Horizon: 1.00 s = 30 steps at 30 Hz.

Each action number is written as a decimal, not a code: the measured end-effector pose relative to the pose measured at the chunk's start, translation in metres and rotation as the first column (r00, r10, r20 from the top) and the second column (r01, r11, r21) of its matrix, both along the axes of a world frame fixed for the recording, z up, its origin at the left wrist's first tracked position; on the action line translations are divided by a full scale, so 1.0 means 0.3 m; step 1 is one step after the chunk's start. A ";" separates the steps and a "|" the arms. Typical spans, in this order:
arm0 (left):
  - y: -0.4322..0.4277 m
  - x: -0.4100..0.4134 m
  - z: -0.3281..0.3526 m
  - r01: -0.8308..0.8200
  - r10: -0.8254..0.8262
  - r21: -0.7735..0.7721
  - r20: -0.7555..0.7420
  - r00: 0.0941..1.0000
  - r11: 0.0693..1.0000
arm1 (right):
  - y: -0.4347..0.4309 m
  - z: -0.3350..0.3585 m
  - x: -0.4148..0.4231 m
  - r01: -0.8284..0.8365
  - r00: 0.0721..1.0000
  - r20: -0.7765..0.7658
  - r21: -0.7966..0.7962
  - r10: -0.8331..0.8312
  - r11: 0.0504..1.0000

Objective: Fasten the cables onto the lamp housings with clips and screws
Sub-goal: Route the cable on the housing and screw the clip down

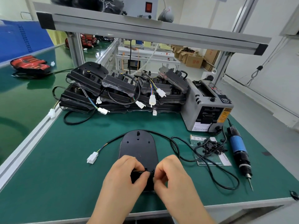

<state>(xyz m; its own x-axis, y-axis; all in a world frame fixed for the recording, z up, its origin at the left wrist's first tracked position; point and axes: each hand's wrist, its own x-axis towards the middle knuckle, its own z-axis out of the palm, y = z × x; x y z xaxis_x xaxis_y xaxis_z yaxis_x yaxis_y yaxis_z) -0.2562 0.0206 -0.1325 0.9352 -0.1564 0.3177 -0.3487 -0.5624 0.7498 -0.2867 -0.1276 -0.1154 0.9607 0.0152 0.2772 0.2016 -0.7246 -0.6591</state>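
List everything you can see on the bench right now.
lamp housing: one, black, flat on green mat, centre
cable: one, black, round housing's far end, loops right
connector: one, white, cable end, left of housing
stacked housings: several, black, wired, bench rear
tape dispenser: one, grey, right rear
electric screwdriver: one, blue and black, lying far right
clips: pile, black, on printed sheet
red lamp: one, neighbouring bench, left
left hand: pinches cable at housing's near end
right hand: pinches cable beside it
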 end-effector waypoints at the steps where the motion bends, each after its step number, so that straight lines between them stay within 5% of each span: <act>1: -0.002 0.002 -0.001 -0.003 0.003 -0.004 -0.007 1.000 1.000 | 0.003 0.000 0.000 0.000 1.000 0.016 -0.016 0.000 1.000; 16: 0.014 0.001 -0.013 0.082 -0.082 0.018 0.038 0.996 0.997 | 0.043 -0.026 0.002 0.034 0.975 0.223 -0.086 -0.014 0.996; 30: -0.017 -0.017 -0.016 -0.044 0.030 0.098 0.136 0.990 0.994 | 0.026 -0.064 0.008 0.002 0.894 0.445 -0.109 0.047 0.994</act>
<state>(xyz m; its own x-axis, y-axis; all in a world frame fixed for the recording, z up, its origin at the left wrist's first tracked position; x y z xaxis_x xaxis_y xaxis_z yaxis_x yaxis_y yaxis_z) -0.2613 0.0154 -0.1373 0.8911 -0.1598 0.4247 -0.4194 -0.6471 0.6366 -0.2844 -0.1198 -0.1346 0.7354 0.0875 0.6719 0.4733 -0.7759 -0.4170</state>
